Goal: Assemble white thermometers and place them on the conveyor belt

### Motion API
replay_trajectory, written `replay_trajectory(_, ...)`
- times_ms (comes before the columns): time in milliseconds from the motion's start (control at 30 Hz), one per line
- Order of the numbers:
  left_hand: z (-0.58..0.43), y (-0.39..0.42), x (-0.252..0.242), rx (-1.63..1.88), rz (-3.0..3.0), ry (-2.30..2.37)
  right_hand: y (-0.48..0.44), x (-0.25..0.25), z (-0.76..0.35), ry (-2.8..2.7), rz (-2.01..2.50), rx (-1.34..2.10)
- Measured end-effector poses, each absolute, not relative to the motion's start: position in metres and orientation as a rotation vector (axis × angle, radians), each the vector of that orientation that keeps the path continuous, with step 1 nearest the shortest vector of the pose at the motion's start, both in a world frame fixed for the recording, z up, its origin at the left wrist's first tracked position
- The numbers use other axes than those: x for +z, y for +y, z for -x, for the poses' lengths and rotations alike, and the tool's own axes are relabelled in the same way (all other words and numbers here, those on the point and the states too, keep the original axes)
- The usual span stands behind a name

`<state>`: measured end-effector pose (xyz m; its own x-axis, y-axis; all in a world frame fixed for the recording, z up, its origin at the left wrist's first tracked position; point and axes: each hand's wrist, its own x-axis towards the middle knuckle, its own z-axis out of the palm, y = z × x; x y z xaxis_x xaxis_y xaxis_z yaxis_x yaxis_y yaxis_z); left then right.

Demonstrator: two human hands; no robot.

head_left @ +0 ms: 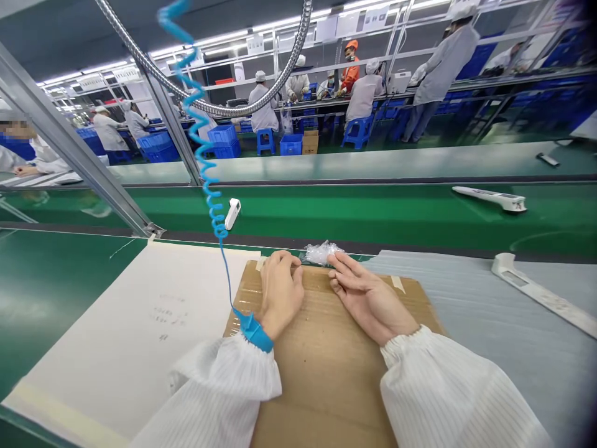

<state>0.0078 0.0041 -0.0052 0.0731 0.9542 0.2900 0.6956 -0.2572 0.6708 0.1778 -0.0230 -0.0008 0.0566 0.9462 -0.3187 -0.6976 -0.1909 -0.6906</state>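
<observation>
Right fingers (pixel 353 267), slightly parted, seem reaching plastic pieces (pixel 319 252) before their tips, needing a pinch; left hand's (pixel 281 292) hold is unclear.

**Bright overhead, murky in the corner**

Ceiling strip lights (pixel 321 13) blaze across my feed, glossing the far benchtop (pixel 326 163). Left hand (pixel 282 289) and right hand (pixel 370 302) come through sharp, shadows soft on the cardboard (pixel 333 373). Wide-angle stretch pulls at my edges; the upper right corner darkens and blurs.
</observation>
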Motion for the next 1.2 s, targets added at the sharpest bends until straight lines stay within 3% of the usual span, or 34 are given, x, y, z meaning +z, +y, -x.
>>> replay_trajectory(1200, 0.007, 0.018, -0.010, 1.221, -1.948, 1.785, -0.022, 0.000, -0.172, -0.388, 0.837, 1.537)
